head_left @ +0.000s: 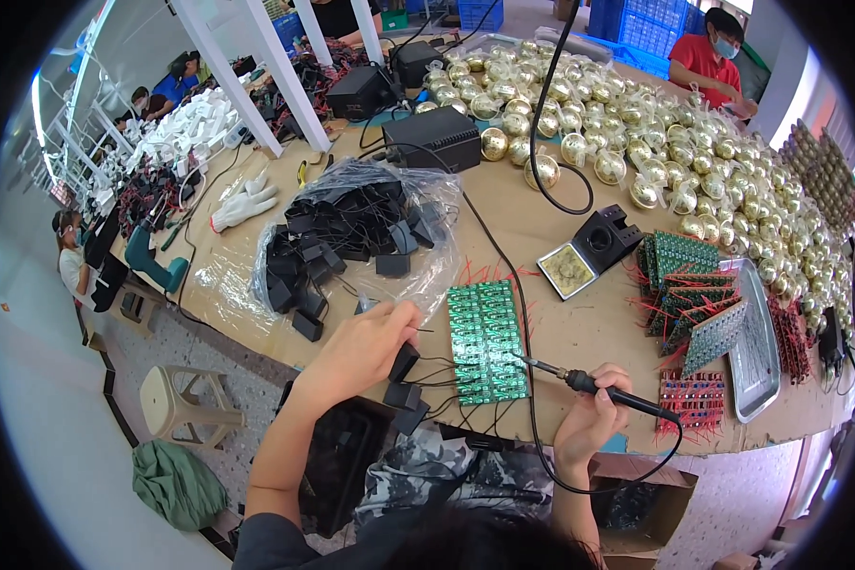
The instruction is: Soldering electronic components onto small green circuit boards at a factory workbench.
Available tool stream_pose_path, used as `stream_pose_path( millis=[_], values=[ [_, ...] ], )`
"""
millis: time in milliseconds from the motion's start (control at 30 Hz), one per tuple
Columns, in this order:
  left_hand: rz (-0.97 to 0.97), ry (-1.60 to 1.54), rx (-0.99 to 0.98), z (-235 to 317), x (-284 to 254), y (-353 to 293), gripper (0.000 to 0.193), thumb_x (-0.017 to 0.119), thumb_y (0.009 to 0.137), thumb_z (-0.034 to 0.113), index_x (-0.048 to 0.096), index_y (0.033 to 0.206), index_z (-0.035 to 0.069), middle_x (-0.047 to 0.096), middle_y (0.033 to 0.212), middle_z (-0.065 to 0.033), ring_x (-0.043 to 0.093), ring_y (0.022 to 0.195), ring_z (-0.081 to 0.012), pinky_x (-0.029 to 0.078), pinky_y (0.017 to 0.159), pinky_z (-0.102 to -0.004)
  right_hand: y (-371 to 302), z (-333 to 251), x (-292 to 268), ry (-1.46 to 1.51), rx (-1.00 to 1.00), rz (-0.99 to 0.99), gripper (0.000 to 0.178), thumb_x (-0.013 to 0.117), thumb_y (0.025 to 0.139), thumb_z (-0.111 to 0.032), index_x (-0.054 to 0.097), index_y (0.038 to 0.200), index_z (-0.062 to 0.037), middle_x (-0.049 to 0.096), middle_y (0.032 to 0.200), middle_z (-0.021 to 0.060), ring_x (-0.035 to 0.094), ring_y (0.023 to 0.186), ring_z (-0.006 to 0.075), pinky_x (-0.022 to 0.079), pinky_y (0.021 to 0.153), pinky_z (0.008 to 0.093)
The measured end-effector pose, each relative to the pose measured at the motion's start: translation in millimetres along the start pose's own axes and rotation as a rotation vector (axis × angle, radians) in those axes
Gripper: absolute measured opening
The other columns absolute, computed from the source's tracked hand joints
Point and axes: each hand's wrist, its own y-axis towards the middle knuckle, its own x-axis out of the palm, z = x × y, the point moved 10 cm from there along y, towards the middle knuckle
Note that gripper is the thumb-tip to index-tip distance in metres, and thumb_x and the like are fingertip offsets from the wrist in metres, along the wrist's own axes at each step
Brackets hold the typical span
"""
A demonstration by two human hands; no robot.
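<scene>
A green circuit board panel (pixel 475 353) lies on the brown table in front of me, with red wires sticking out along its upper and right edges. My right hand (pixel 594 410) grips a soldering iron (pixel 579 381), its tip over the panel's right half. Left of the panel, my left hand (pixel 375 344) is closed in a pinch on a thin black wire (pixel 427 331), whose end points at the board. Small black boxes (pixel 405 395) sit below that hand, and their black wires run to the panel's left and lower edges.
A clear plastic bag (pixel 427 204) of black boxes lies beyond my left hand. Behind the panel stands a soldering stand (pixel 606 239) with a sponge tray. Stacked circuit boards (pixel 679 252), a metal tray (pixel 768 366) and many gold balls (pixel 674 152) fill the right side. A black power unit (pixel 432 139) stands behind.
</scene>
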Motion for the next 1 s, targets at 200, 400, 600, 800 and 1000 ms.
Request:
stream_pose_path(
  millis=[200,400,600,800,1000],
  values=[
    [-0.206,-0.039,-0.042,27.8,3.4,1.6,0.008,0.051,0.098,0.008,0.046,0.103,0.005,0.069,0.084,-0.0108,0.067,0.078,-0.0351,0.051,0.068,-0.041,0.4,0.1,-0.3,-0.014,0.001,-0.003,0.014,0.056,0.085,-0.014,0.052,0.093,-0.0026,0.045,0.095,0.0076,0.043,0.08,0.0142,0.039,0.071,0.0268],
    [-0.489,-0.453,-0.201,30.5,43.2,-10.4,0.007,0.053,0.098,0.01,0.047,0.101,0.006,0.066,0.081,-0.0125,0.066,0.077,-0.0343,0.05,0.066,-0.0397,0.4,-1.3,1.9,-0.018,-0.021,-0.027,0.014,0.056,0.085,-0.014,0.052,0.093,-0.0025,0.045,0.095,0.0079,0.044,0.08,0.0143,0.04,0.07,0.0271],
    [0.043,0.248,-0.024,22.0,20.0,-12.2,0.009,0.061,0.095,0.012,0.056,0.096,0.005,0.059,0.082,-0.0128,0.063,0.079,-0.0345,0.049,0.065,-0.0414,-3.5,-1.2,14.2,-0.057,-0.009,-0.109,0.013,0.055,0.085,-0.012,0.052,0.093,-0.0019,0.046,0.096,0.0087,0.045,0.081,0.0151,0.043,0.071,0.0279],
    [0.161,0.113,0.076,26.2,29.8,-32.1,0.011,0.067,0.089,0.011,0.059,0.095,0.006,0.057,0.087,-0.0092,0.064,0.073,-0.0306,0.05,0.062,-0.0411,-9.5,2.1,35.4,-0.121,-0.026,-0.24,0.012,0.057,0.086,-0.01,0.054,0.094,-0.0024,0.048,0.098,0.0096,0.047,0.084,0.0157,0.043,0.077,0.0283],
    [0.166,0.127,-0.011,20.7,27.1,-31.5,0.011,0.071,0.086,0.009,0.061,0.088,0.006,0.059,0.08,-0.0055,0.064,0.063,-0.0237,0.049,0.056,-0.035,-20.9,5.9,59.9,-0.21,-0.048,-0.361,0.009,0.06,0.083,-0.001,0.061,0.092,-0.0013,0.056,0.096,0.0114,0.055,0.087,0.0189,0.046,0.079,0.0307]
  ],
)
